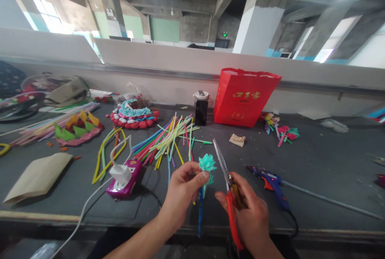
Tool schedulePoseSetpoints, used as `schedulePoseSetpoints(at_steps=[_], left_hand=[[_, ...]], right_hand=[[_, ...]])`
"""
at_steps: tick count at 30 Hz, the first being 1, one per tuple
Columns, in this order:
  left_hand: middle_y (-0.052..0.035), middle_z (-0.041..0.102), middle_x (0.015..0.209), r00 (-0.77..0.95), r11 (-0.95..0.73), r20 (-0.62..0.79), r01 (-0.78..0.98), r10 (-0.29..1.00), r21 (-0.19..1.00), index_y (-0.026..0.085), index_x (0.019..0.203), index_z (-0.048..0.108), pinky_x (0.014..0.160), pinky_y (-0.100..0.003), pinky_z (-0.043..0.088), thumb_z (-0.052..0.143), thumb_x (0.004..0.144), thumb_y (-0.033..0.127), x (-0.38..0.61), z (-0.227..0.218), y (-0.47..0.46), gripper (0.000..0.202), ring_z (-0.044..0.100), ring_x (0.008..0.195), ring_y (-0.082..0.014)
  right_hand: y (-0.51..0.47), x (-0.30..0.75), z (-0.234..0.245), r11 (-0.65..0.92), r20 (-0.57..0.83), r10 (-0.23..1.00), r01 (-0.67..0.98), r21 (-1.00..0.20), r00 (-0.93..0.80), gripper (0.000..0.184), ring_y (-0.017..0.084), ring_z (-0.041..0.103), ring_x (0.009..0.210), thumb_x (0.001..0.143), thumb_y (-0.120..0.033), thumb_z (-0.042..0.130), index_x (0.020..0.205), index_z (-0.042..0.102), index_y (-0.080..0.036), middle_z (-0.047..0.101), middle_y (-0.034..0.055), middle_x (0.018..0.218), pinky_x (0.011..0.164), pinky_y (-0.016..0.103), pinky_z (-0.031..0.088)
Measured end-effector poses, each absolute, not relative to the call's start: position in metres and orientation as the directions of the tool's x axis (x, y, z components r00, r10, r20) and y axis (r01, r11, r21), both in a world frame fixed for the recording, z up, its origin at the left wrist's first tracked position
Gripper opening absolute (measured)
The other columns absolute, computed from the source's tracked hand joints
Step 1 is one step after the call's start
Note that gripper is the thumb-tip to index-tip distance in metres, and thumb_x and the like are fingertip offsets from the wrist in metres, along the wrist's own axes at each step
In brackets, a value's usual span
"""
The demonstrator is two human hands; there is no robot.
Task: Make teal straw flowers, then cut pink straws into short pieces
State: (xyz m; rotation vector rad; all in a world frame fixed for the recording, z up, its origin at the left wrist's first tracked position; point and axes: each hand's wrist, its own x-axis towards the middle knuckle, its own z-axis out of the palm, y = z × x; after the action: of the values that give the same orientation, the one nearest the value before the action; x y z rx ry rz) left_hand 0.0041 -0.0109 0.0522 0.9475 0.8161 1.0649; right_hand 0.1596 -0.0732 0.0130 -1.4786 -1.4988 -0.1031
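Observation:
My left hand (183, 189) pinches a teal foam flower (207, 163) just under its head, on a thin blue stem (200, 211) that hangs down past the table edge. My right hand (251, 215) is closed round the red handles of a pair of scissors (226, 175). The blades point up and left, just right of the flower and apart from it. Both hands hover over the near edge of the dark table (315, 158).
A blue glue gun (270, 183) lies right of my right hand. A heap of coloured strips (168, 138), a purple power block with a white plug (124, 175), a red bag (245, 96), a black cup (201, 108) and finished flower pieces (134, 114) lie further back.

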Motion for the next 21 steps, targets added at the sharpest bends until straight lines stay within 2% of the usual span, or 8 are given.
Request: schedulePoseSetpoints(at_steps=[3, 5, 9, 12, 14, 16, 19, 21], left_hand=[[0.0057, 0.057, 0.066, 0.306, 0.189, -0.078, -0.351, 0.949, 0.917, 0.016, 0.089, 0.061, 0.036, -0.015, 0.025, 0.078, 0.074, 0.033, 0.003, 0.052, -0.009, 0.029, 0.033, 0.040, -0.0006], [0.0047, 0.060, 0.066, 0.321, 0.180, -0.065, -0.345, 0.945, 0.921, 0.017, 0.098, 0.060, 0.036, -0.015, 0.026, 0.076, 0.076, 0.034, 0.002, 0.052, -0.008, 0.032, 0.033, 0.040, -0.0012], [0.0030, 0.063, 0.065, 0.351, 0.181, -0.062, -0.316, 0.934, 0.932, 0.018, 0.108, 0.060, 0.037, -0.015, 0.026, 0.072, 0.080, 0.035, -0.001, 0.054, -0.007, 0.035, 0.033, 0.039, -0.0015], [0.0027, 0.063, 0.064, 0.387, 0.192, -0.066, -0.298, 0.920, 0.935, 0.018, 0.109, 0.061, 0.037, -0.015, 0.027, 0.072, 0.080, 0.036, -0.002, 0.055, -0.008, 0.036, 0.034, 0.038, -0.0016], [0.0025, 0.063, 0.063, 0.402, 0.199, -0.069, -0.292, 0.913, 0.935, 0.018, 0.109, 0.062, 0.037, -0.015, 0.027, 0.073, 0.079, 0.036, -0.002, 0.055, -0.009, 0.036, 0.034, 0.038, -0.0017], [0.0024, 0.063, 0.063, 0.406, 0.205, -0.070, -0.299, 0.911, 0.932, 0.018, 0.108, 0.062, 0.036, -0.015, 0.026, 0.074, 0.078, 0.036, -0.001, 0.056, -0.010, 0.037, 0.035, 0.037, -0.0018], [0.0020, 0.064, 0.066, 0.392, 0.200, -0.060, -0.327, 0.918, 0.924, 0.018, 0.108, 0.062, 0.036, -0.015, 0.026, 0.076, 0.076, 0.035, 0.000, 0.057, -0.010, 0.039, 0.035, 0.037, -0.0015], [0.0019, 0.065, 0.069, 0.361, 0.186, -0.053, -0.343, 0.931, 0.921, 0.018, 0.108, 0.062, 0.036, -0.015, 0.026, 0.077, 0.074, 0.034, 0.002, 0.057, -0.010, 0.041, 0.035, 0.037, -0.0010]], right_hand=[[-0.065, 0.169, 0.011, 0.153, 0.597, 0.748, 0.801, -0.579, 0.288, 0.043, 0.018, 0.071, 0.063, 0.087, -0.054, 0.060, 0.114, 0.059, -0.021, 0.074, 0.0027, 0.079, 0.059, 0.025, 0.053], [-0.057, 0.178, 0.009, 0.027, 0.471, 0.827, 0.815, -0.579, 0.308, 0.041, 0.022, 0.072, 0.070, 0.086, -0.053, 0.060, 0.114, 0.059, -0.023, 0.075, 0.0029, 0.084, 0.063, 0.029, 0.052], [-0.042, 0.199, 0.000, -0.237, 0.115, 0.938, 0.847, -0.475, 0.327, 0.036, 0.027, 0.071, 0.072, 0.084, -0.048, 0.063, 0.114, 0.061, -0.027, 0.073, 0.0003, 0.075, 0.061, 0.032, 0.047], [-0.041, 0.209, -0.007, -0.262, 0.004, 0.958, 0.879, -0.398, 0.287, 0.039, 0.027, 0.071, 0.078, 0.085, -0.036, 0.059, 0.123, 0.060, -0.023, 0.073, 0.0030, 0.081, 0.064, 0.032, 0.047], [-0.044, 0.213, -0.013, -0.220, -0.006, 0.972, 0.903, -0.368, 0.234, 0.045, 0.026, 0.070, 0.084, 0.084, -0.027, 0.056, 0.129, 0.058, -0.019, 0.072, 0.0058, 0.086, 0.067, 0.032, 0.048], [-0.048, 0.215, -0.017, -0.150, 0.042, 0.984, 0.928, -0.342, 0.174, 0.047, 0.027, 0.069, 0.092, 0.084, -0.024, 0.055, 0.131, 0.057, -0.017, 0.072, 0.0095, 0.096, 0.074, 0.034, 0.050], [-0.053, 0.217, -0.019, -0.064, 0.188, 0.974, 0.954, -0.293, 0.123, 0.044, 0.030, 0.065, 0.103, 0.088, -0.029, 0.054, 0.129, 0.061, -0.017, 0.070, 0.0140, 0.108, 0.089, 0.041, 0.048], [-0.055, 0.215, -0.014, -0.048, 0.290, 0.947, 0.951, -0.304, 0.141, 0.042, 0.033, 0.062, 0.108, 0.087, -0.034, 0.056, 0.125, 0.064, -0.016, 0.069, 0.0161, 0.110, 0.096, 0.048, 0.045]])
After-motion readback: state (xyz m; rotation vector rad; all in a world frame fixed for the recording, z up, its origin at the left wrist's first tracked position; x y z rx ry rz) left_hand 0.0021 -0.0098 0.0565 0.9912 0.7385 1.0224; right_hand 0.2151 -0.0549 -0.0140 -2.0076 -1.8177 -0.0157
